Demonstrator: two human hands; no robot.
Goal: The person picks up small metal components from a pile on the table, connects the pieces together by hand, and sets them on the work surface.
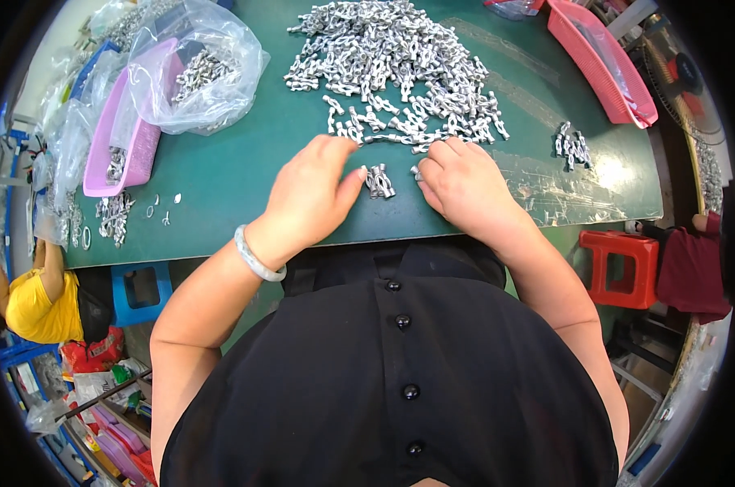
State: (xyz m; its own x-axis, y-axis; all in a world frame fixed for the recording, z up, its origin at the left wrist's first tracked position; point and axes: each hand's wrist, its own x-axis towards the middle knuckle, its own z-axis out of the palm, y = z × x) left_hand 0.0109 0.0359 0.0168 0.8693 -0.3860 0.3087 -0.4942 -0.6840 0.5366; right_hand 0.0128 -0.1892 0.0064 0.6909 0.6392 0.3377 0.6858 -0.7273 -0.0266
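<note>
A large heap of small silvery metal fittings (392, 49), each with an open loop in its middle, covers the far centre of the green table (237, 187). Between my hands, a small side-by-side group of the same fittings (379, 182) lies near the front edge. My left hand (310, 187) is open, index finger at the heap's near edge and thumb apart from it beside the small group. The fingers of my right hand (465, 178) are curled in, and the end of a metal fitting (417, 173) shows at their tips; the rest of it is hidden.
A lilac basket (144, 154) with a clear bag (245, 49) of fittings stands at left, loose metal pieces (114, 217) before it. At right are another cluster of fittings (573, 146) and a pink basket (603, 61). People sit beyond both sides, near blue (142, 296) and red stools (623, 268).
</note>
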